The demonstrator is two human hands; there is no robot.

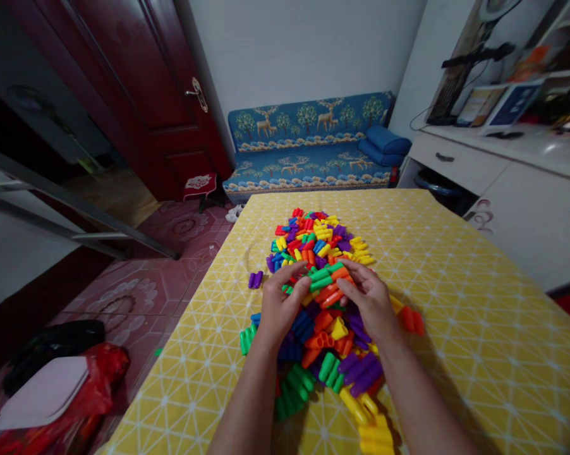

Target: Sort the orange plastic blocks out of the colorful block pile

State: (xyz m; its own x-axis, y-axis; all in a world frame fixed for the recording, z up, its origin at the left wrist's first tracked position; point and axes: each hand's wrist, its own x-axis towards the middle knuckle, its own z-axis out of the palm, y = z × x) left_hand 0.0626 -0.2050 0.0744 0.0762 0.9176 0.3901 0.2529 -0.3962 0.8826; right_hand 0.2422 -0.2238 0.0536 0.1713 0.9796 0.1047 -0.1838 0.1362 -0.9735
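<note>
Above a pile of colourful plastic tube-shaped building blocks [320, 332], both hands hold a small joined piece of the same kind. Its green blocks [325, 277] lie along the top, with orange blocks [331, 294] beside and below them. My left hand [281, 300] grips the left end between thumb and fingers. On the right end, my right hand [368, 296] closes with its thumb on the near side. Some fingertips are hidden behind the piece. Purple, blue, orange and yellow blocks lie beneath both hands, and a purple block [255, 280] sits apart to the left.
The table has a yellow patterned cloth [455, 284]. Beyond it stands a blue sofa [304, 161] against the wall. A white cabinet [541, 208] flanks the right. Bags [109, 373] and a metal ladder-like frame [76, 208] are on the left, near a dark red door [147, 82].
</note>
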